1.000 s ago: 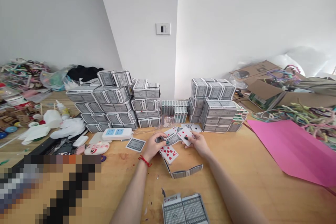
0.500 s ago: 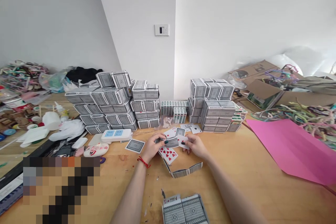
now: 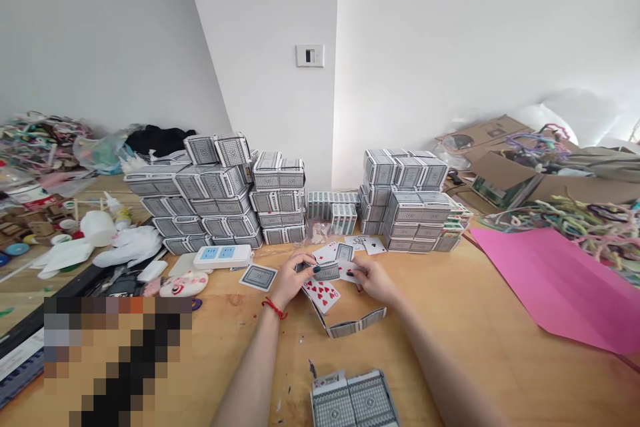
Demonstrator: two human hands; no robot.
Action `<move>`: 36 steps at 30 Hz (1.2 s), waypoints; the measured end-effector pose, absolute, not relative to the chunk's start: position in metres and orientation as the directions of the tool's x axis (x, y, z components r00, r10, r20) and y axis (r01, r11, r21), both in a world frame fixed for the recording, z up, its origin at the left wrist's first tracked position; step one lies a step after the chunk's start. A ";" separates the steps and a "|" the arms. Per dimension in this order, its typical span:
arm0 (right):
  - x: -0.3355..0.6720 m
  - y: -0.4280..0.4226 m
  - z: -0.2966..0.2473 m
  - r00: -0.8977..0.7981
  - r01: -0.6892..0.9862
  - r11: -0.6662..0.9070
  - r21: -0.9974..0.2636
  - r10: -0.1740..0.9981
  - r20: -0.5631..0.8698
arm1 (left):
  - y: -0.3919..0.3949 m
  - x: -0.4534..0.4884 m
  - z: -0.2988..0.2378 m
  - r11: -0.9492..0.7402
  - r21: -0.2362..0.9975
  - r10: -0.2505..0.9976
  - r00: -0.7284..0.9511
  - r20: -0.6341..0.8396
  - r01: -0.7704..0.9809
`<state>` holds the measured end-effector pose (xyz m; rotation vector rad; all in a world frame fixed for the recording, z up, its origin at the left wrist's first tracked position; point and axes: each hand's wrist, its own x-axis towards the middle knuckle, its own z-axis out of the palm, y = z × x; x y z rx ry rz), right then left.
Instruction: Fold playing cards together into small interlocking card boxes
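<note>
A folded strip of grey-backed playing cards [image 3: 357, 325] stands on edge on the table, angled around between my forearms. My left hand [image 3: 294, 282], wearing a red cord at the wrist, is closed on its far end, thumb on a grey-backed card [image 3: 329, 271]. Between the thumb and fingers of my right hand [image 3: 375, 278] is a face-up playing card [image 3: 346, 269], its edge meeting the strip's far end. A heart card [image 3: 323, 295] lies face up below my left hand. Beyond the hands, loose cards [image 3: 344, 251] lie on the table.
Stacked card-covered boxes [image 3: 225, 183] stand at the back left, with more box stacks [image 3: 417, 207] at the back right. A white power strip [image 3: 223, 256] lies left. Another card-covered box [image 3: 353, 400] sits in front, pink paper [image 3: 540, 287] at right.
My right fingers have curled in slightly around the card. My left hand and the strip hold nearly the same place; the whole view has shifted a little.
</note>
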<state>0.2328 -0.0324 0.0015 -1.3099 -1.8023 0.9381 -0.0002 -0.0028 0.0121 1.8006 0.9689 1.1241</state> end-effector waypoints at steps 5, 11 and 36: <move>0.232 -0.034 0.008 -0.260 0.561 0.289 -0.775 0.951 0.167 | -0.004 0.000 0.013 -0.400 0.895 0.893 0.302 0.332 0.199; 0.231 -0.036 0.013 -0.296 0.627 0.342 -0.700 0.936 0.191 | -0.003 -0.001 0.011 -0.407 0.891 0.889 0.311 0.336 0.201; 0.233 -0.033 0.008 -0.322 0.610 0.296 -0.735 0.940 0.111 | -0.006 0.000 0.016 -0.387 0.898 0.896 0.315 0.312 0.212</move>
